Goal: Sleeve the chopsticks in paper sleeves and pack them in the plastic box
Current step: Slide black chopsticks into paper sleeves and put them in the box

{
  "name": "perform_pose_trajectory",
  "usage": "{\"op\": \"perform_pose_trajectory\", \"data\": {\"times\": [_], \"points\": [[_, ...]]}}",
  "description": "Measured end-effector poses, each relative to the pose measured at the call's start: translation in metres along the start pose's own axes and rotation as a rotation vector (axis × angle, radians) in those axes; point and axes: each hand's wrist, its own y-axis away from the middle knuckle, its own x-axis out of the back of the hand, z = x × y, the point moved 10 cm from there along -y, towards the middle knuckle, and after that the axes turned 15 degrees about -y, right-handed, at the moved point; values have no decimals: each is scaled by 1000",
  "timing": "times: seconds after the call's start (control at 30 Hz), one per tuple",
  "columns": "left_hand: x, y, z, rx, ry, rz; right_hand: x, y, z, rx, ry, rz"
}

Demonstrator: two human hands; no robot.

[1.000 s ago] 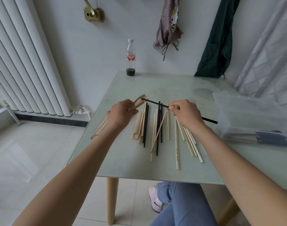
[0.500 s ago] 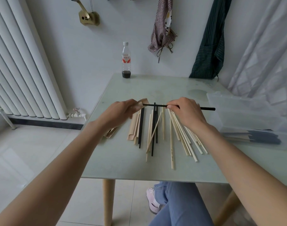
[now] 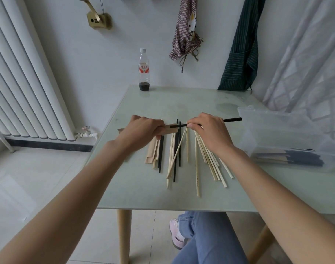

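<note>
My left hand grips a brown paper sleeve held level above the table. My right hand pinches a black chopstick that lies horizontally, its left tip just inside the sleeve's mouth. Below the hands, several loose black chopsticks and pale wooden chopsticks are spread on the table. More brown sleeves lie at the left of the pile. A clear plastic box at the right holds sleeved chopsticks.
The pale green glass table has its front edge close to my knees. A plastic bottle with dark liquid stands at the far edge. A white radiator is on the left; aprons hang on the wall behind.
The black chopstick has moved left and levelled out, and its tip has entered the sleeve. My left hand has turned the sleeve horizontal. The view has shifted slightly.
</note>
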Motion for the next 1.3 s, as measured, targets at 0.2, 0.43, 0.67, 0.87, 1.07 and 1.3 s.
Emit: {"op": "perform_pose_trajectory", "data": {"times": [0.2, 0.43, 0.67, 0.87, 1.07, 1.3], "points": [[-2, 0, 10, -24, 74, -58, 3, 2, 1, 13, -101, 16], [2, 4, 2, 21, 58, -62, 7, 3, 14, -25, -115, -15], [0, 4, 3, 29, 65, -78, 7, 3, 9, -11, -137, 25], [1, 3, 8, 13, 85, -88, 2, 5, 2, 5, -167, 20], [2, 7, 3, 32, 58, -92, 5, 5, 6, -42, -117, 8], [-1, 7, 8, 33, 101, -115, -1, 1, -4, -16, -130, 25]]}}
